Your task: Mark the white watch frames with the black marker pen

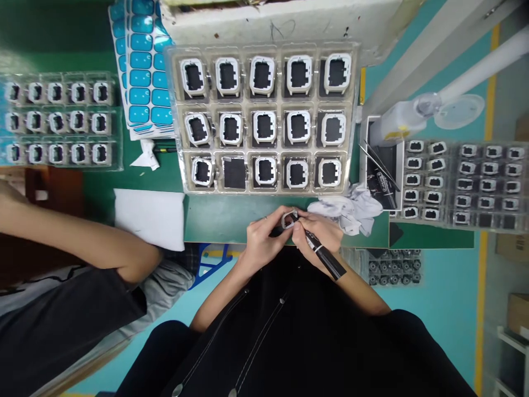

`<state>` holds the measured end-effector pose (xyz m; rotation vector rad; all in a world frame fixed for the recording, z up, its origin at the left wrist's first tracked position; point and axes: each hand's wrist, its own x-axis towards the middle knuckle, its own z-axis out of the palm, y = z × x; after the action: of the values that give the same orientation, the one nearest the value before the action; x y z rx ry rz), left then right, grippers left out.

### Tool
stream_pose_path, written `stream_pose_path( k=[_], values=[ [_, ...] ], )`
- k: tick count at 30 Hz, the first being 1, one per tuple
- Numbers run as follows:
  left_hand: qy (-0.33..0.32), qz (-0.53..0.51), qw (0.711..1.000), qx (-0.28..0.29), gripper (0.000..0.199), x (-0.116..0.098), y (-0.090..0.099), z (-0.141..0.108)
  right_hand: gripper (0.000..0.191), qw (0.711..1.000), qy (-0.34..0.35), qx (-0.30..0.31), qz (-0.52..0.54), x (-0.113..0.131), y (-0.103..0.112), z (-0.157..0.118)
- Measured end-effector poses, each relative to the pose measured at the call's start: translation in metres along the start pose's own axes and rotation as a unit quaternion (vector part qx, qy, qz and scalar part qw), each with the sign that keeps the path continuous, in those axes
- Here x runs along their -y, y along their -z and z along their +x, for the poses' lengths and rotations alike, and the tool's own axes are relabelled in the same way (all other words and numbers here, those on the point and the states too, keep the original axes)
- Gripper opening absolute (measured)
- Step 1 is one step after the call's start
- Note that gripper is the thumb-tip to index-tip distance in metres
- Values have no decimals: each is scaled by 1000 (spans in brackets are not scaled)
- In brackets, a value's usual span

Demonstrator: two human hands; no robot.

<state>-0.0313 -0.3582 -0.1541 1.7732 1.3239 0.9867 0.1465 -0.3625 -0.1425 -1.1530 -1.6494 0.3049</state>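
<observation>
One white frame (289,220), partly hidden by both hands' fingers (276,216).

Across the green surface (215,220) lay a clear tray (264,103) of white frames (234,129), blue-and-white sheets (144,82) beside it, another filled tray (117,132) beyond them, a flat white pad (149,219), a crumpled cloth (351,208) and an open box (399,176).

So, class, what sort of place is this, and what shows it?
Probably a small-parts assembly workshop: a compartment tray holds rows of matching white frames, a marker is in the right hand, and a second person's arm shows alongside.
</observation>
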Motion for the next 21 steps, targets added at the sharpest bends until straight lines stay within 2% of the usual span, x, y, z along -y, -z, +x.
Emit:
stream_pose_path(
  k=[6, 11, 15, 19, 21],
  values=[
    [-17, 11, 1000, -7, 26, 3, 1, -1, 17, 1000, -5, 11, -3, 0, 1, -2],
    [-15, 17, 1000, -3, 24, 2, 0, 1, 20, 999, -45, 2, 19, 1, 1, -4],
    [22, -51, 998, 22, 23, -3, 2, 6, 18, 997, -67, -4, 46, 1, 1, -5],
    [69, -138, 987, 44, 40, -4, 5, 13, 6, 990, -121, -34, 69, 0, 1, -13],
    [66, -153, 985, 51, 46, -1, 5, 14, 13, 987, -139, -54, 67, -1, -1, -17]
  ],
)
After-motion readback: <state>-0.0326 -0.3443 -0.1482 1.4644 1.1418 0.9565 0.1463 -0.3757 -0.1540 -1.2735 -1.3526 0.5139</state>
